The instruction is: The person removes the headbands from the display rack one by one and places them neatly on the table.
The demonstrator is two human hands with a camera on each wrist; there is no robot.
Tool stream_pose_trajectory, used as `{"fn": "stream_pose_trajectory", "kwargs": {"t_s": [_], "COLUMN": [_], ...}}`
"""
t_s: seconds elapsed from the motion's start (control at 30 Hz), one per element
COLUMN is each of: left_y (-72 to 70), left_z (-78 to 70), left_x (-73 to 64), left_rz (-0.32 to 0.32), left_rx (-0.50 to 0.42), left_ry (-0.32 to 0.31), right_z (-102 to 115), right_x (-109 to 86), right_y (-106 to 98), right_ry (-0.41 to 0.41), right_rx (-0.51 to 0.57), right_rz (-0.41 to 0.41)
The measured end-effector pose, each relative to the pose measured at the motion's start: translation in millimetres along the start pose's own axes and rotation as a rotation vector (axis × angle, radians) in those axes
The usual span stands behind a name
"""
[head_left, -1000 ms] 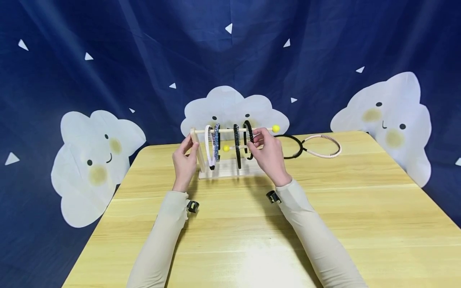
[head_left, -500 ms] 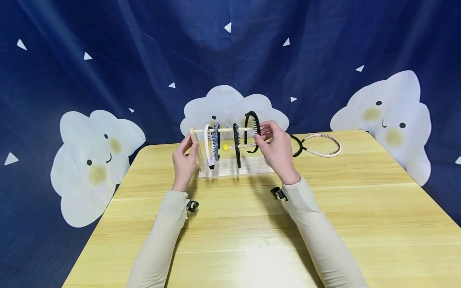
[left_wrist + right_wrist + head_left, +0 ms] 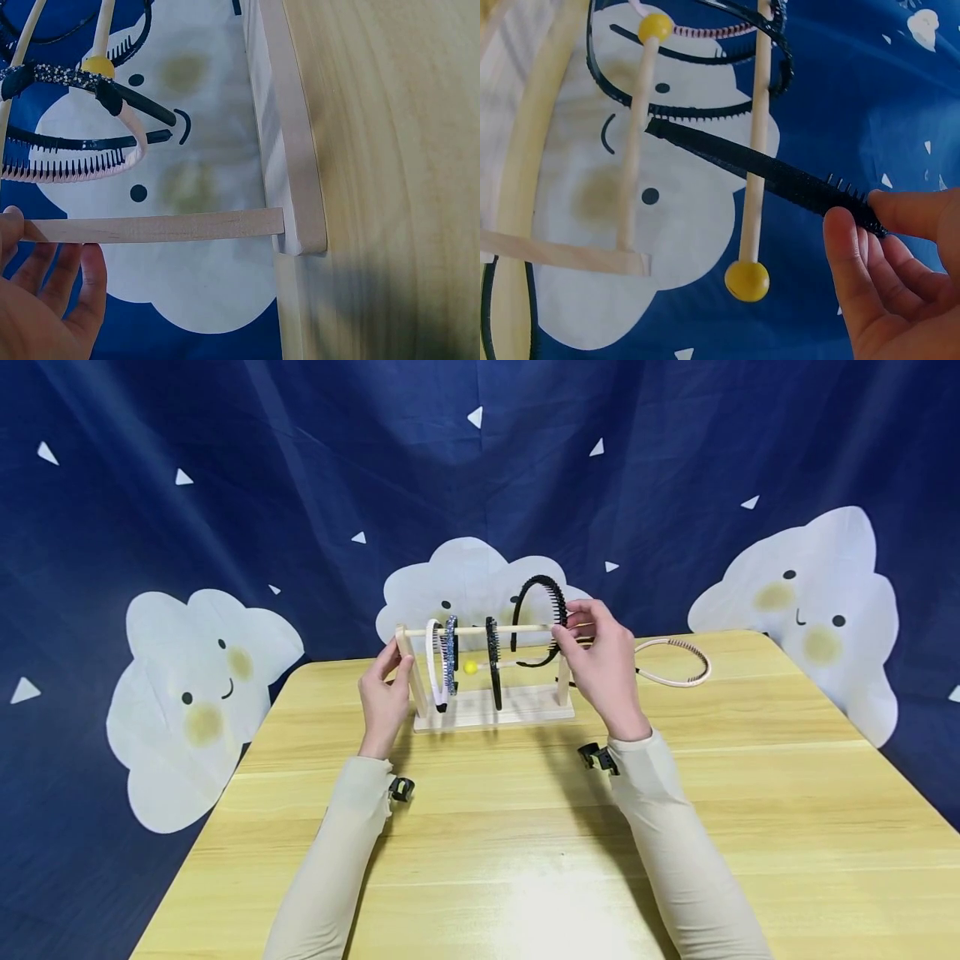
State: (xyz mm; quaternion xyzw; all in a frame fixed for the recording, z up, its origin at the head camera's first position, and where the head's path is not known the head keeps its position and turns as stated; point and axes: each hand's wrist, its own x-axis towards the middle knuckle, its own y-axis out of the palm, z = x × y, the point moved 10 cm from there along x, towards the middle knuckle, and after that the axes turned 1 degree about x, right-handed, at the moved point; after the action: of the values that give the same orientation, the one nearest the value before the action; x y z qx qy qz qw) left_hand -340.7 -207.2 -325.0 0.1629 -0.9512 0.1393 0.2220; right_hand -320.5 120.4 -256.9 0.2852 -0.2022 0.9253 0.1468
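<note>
My left hand (image 3: pixel 385 702) grips the left upright of a wooden rack (image 3: pixel 510 707), with thumb and fingers on either side of it. Between thumb and fingers, my right hand (image 3: pixel 606 664) pinches a black toothed headband (image 3: pixel 558 602). This headband loops around the upper rod (image 3: pixel 757 150), close to the rod's yellow end ball (image 3: pixel 747 281), which the hand hides in the head view. Farther left on that rod hang a white headband (image 3: pixel 432 668), a blue glittery headband (image 3: pixel 452 656) and a black sparkly headband (image 3: pixel 493 664).
A lower rod on the rack ends in another yellow ball (image 3: pixel 470 667). Right of the rack, a pale pink toothed headband (image 3: pixel 705 672) lies on the wooden table (image 3: pixel 480 827), beside a black one mostly hidden behind my right hand. A blue cloud-patterned curtain (image 3: pixel 337 460) hangs behind.
My right hand has moved right and slightly up, sliding the black toothed headband along the upper rod toward its ball end. The left hand stays on the upright.
</note>
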Motion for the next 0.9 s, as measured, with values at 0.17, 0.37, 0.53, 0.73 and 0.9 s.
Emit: {"fn": "stream_pose_trajectory", "kwargs": {"t_s": [0.17,0.37,0.53,0.73,0.9], "left_y": [0.2,1.4,0.5,1.1,1.2], "left_z": [-0.7,1.3,0.3,-1.3,1.1], "left_x": [-0.3,-0.1,0.3,0.1,1.1], "left_rz": [0.000,0.007,0.002,0.006,0.004], "left_rx": [-0.003,-0.006,-0.012,0.001,0.020], "left_ry": [0.011,0.010,0.010,0.004,0.001], "right_z": [0,-4,-8,-14,-25], "right_x": [1.6,3.6,5.3,7.0,8.6], "right_y": [-11,-25,-34,-49,-61], "right_ry": [0.003,0.017,0.045,0.094,0.138], "right_rx": [0.013,0.040,0.077,0.088,0.138], "right_rz": [-0.024,-0.051,-0.052,-0.073,-0.107]}}
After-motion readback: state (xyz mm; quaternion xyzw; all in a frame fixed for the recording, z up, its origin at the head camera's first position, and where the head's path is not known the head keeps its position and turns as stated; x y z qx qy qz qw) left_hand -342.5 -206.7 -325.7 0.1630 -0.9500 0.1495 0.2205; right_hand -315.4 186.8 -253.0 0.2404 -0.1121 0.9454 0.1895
